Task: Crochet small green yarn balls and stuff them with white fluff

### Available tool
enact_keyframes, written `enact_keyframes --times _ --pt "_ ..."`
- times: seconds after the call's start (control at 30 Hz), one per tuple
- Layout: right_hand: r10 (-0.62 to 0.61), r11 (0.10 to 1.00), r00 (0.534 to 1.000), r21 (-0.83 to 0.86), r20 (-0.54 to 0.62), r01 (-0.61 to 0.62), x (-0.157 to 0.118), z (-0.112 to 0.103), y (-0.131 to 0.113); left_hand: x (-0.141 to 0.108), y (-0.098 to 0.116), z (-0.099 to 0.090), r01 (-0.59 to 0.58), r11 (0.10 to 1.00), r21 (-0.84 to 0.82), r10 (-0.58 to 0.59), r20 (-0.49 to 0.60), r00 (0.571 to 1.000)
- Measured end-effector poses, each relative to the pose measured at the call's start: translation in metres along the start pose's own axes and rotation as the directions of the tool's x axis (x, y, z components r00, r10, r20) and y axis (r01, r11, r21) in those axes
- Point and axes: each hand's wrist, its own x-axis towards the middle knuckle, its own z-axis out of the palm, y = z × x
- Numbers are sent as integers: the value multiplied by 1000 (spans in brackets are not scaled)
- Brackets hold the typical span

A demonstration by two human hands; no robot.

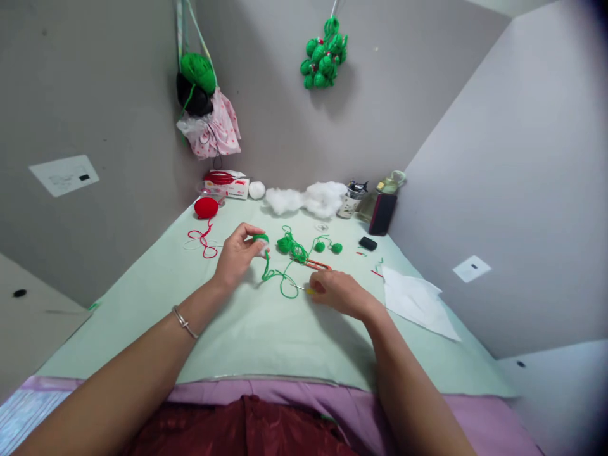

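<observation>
My left hand (241,253) is closed around a small green crocheted piece (261,238) with white stuffing (263,247) showing at its opening. From that piece a strand of green yarn (273,275) trails down and loops across the table. Low over the table, my right hand (335,291) pinches a crochet hook (310,291) by its yellow handle, its thin metal shaft pointing left towards the yarn loop. Just beyond the right hand lie orange-handled snips (319,265), beside a tangle of green yarn (298,253).
Two small green balls (336,248) lie behind the snips. White fluffy stuffing (325,198) sits along the wall. A red yarn ball (206,208) is at the left, white sheets (418,301) at the right. A black phone-like slab (382,214) leans near a pen cup (350,204).
</observation>
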Motion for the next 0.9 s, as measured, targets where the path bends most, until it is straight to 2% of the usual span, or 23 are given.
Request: enact_keyframes --times 0.17,0.33,0.43,0.5,0.57,0.67,0.9 --pt "24 1000 999 -13 27 -24 4 7 4 -5 -1 8 12 1000 15 -13 65 998" --pt "39 998 995 61 -96 -33 2 -8 2 -7 -4 10 18 999 33 -20 80 997" --pt "52 965 976 263 -212 6 -1 -17 -11 -11 -6 12 38 998 59 -44 103 994" --pt "46 851 961 515 -273 106 -3 -17 -23 -15 -6 15 52 996 78 -62 123 990" --pt "-8 728 968 662 -252 179 -5 -14 -35 -18 -6 19 59 994 94 -72 143 987" --pt "-96 652 982 736 -160 184 -4 -4 -47 -22 -8 23 62 992 113 -81 167 983" --pt "-128 699 987 698 -92 156 1 4 -47 -21 -13 22 77 986 145 -104 183 978"
